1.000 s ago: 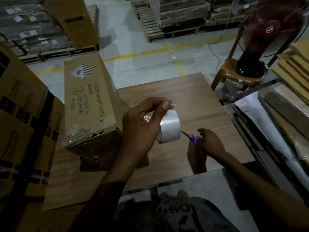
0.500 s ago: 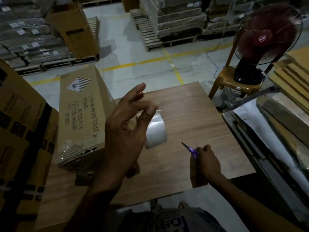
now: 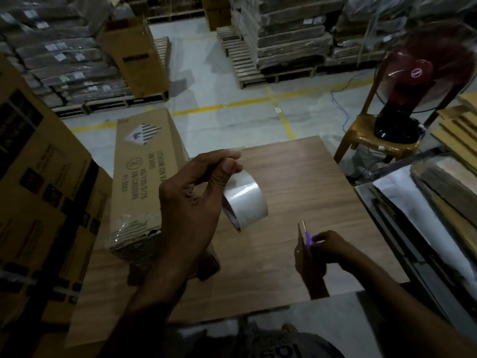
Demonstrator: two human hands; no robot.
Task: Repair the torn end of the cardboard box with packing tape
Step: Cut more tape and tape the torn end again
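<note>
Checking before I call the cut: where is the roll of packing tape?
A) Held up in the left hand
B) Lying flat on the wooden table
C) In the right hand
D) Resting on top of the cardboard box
A: the left hand holds the roll of packing tape up over the wooden table, while the right hand holds only the purple-handled scissors.

I see long brown cardboard box [image 3: 144,182], lithium-battery label on top, lying flat at wooden table [image 3: 322,189] left edge; near end torn, crumpled, glossy film over it. Clear packing tape roll [image 3: 245,200] tilted, raised above table in left hand [image 3: 191,202]. Purple-handled scissors [image 3: 305,235] in right hand [image 3: 327,245].
</note>
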